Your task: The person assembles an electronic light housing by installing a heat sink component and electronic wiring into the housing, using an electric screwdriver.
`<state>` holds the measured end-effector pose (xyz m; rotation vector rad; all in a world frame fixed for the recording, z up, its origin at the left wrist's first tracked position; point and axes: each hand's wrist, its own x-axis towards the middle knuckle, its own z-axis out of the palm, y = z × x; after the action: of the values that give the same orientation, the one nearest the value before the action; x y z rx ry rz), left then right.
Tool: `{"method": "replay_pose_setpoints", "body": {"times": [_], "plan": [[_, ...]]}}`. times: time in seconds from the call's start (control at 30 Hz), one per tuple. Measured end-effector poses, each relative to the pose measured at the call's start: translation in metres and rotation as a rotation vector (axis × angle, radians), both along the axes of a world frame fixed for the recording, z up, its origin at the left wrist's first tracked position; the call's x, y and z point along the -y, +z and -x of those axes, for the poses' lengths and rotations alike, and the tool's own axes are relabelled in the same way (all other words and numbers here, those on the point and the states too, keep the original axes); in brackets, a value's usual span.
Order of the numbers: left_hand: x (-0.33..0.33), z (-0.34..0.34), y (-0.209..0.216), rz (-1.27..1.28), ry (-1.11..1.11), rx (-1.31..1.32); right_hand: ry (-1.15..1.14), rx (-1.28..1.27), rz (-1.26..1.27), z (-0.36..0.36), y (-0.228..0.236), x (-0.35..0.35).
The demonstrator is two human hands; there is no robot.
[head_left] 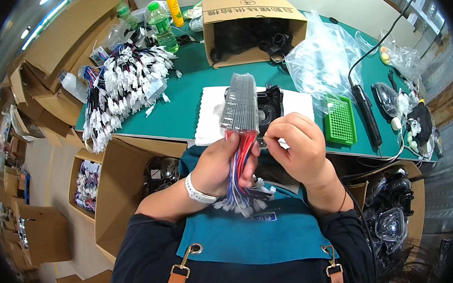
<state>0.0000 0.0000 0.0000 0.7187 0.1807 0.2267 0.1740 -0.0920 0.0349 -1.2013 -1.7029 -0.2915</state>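
I am holding a ribbed grey metal box with a bundle of red, blue and black wires (240,110) upright in front of my chest, above the near edge of the green desk (191,99). My left hand (219,166) is clamped around the wire bundle just under the box, while my right hand (296,145) is pinching something small at the box's lower right corner; I cannot tell what. I judge this to be a fitting or checking step at that corner, calling for fine fingertip work next. There is little room: a white foam pad (209,119) lies just behind, a clear plastic bag (324,59) and a green grid tray (339,119) to the right, and a heap of white-plug wire harnesses (121,88) to the left.
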Motion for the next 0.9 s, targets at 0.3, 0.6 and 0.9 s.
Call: {"method": "replay_pose_setpoints", "body": {"times": [0.3, 0.6, 0.9], "plan": [[0.007, 0.0, 0.003, -0.029, -0.02, 0.058, 0.051, -0.189, 0.106, 0.002, -0.006, -0.002], [0.007, 0.001, 0.001, -0.043, -0.081, 0.031, 0.024, -0.095, -0.007, 0.003, -0.008, 0.001], [0.006, 0.0, -0.004, 0.043, -0.156, 0.099, 0.115, -0.234, 0.226, 0.001, 0.0, 0.005]]}}
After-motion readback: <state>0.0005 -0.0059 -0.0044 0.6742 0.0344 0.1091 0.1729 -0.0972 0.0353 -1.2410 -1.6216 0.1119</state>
